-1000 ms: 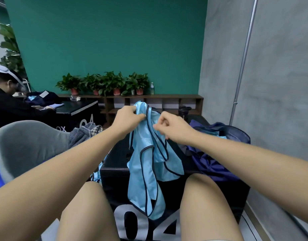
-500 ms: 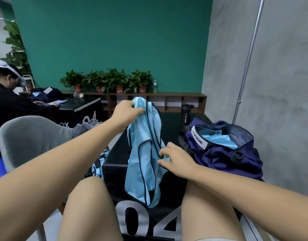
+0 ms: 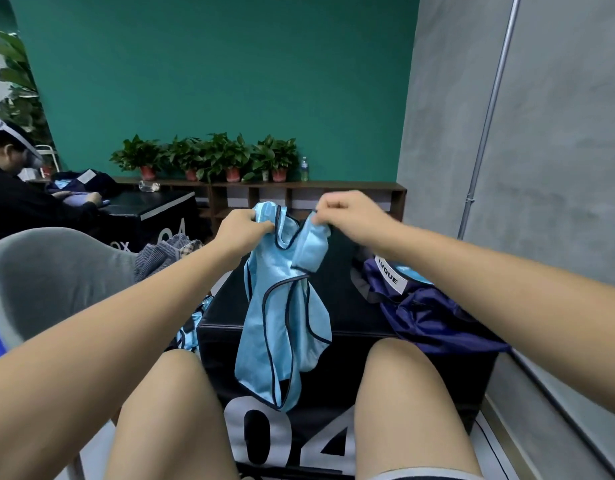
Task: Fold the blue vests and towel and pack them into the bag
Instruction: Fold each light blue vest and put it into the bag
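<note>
The left grip (image 3: 242,230) and right grip (image 3: 351,216) each pinch a shoulder of a blue vest (image 3: 282,306), hanging unfolded above the bench (image 3: 347,303); the bag (image 3: 434,317) at three o'clock already holds something blue; more blue cloth (image 3: 190,329) waits at nine o'clock; much folding seemingly remains.

potted plants (image 3: 209,157), wooden shelf (image 3: 299,194), grey chair (image 3: 53,271)

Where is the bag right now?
In the head view, the navy bag lies right of centre on the black box, beside the held blue vest.
</note>
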A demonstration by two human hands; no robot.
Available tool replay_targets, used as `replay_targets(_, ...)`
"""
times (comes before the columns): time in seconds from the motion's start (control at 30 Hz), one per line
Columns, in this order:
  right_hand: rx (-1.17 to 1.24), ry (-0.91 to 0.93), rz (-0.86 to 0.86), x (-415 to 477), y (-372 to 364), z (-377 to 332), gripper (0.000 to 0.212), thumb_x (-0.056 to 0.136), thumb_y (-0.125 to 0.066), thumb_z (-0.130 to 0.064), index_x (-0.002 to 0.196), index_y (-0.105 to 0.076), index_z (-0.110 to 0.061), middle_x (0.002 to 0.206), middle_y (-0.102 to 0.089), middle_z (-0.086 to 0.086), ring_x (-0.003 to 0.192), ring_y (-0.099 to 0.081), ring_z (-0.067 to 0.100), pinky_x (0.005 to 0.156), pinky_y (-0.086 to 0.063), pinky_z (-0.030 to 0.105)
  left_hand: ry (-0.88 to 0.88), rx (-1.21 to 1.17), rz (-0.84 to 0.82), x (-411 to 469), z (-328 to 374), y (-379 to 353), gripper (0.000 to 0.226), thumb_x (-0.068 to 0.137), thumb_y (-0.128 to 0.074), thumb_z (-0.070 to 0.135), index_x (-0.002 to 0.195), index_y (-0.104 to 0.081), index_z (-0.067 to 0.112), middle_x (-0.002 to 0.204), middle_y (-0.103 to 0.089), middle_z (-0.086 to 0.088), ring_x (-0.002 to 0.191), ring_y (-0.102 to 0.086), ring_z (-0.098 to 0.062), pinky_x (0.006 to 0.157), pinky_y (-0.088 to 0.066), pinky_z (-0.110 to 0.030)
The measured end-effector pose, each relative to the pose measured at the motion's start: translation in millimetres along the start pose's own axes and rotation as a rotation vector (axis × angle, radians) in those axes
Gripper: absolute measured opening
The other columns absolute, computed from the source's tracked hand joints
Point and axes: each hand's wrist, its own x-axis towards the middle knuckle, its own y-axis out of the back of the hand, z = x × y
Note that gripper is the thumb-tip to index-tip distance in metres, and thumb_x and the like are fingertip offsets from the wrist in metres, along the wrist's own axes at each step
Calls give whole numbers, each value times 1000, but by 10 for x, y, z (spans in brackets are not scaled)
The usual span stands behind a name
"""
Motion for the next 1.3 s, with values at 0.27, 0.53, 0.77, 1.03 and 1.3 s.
replay_targets(0.27,289,-162,-9,579,355,-663,18,90,-74,-21,75,-66,-25,94,-66,0,89,-58,18,80,-42,35,4,-32,-129,-102,-16,-174,30,93,-61,13,63,-60,12,59,-58,10,59,-51,-10,57,-41,-20)
replay_targets(0.53,292,-245,223,894,418,-882,11,91,-75,-25,93,-64,-22,88,-59,3,81,-49,22,63,-35,29,31,-49,-168,-327,-365,-250,30,103,-60,27,78,-72,14,72,-66,7,66,-53,-8,64,-40,-22)
replay_targets(0.77,249,-239,389,1023,508,-847,13,89,-74,-19,82,-63,-22,71,-62,-4,63,-54,15,59,-36,27,84,-15,-152,-630,-783,-196,24,99,-63,29,94,-79,11,84,-74,3,75,-63,-10,62,-46,-19)
replay_targets(1.03,293,-251,485,1103,573,-766,13,84,-72,-15,91,-61,-19,81,-62,0,66,-51,18,52,-32,23,141,52,-135,-1118,-1307,-293,14,87,-68,30,82,-74,19,84,-78,-1,71,-66,-13,67,-51,-33)
replay_targets(1.3,254,-249,467,1148,516,-705,14,85,-72,-16,88,-59,-18,84,-65,1,70,-56,18,60,-37,27,243,-39,-343,-1821,-1339,-891,23,90,-69,33,81,-80,16,85,-79,2,70,-65,-6,73,-55,-27)
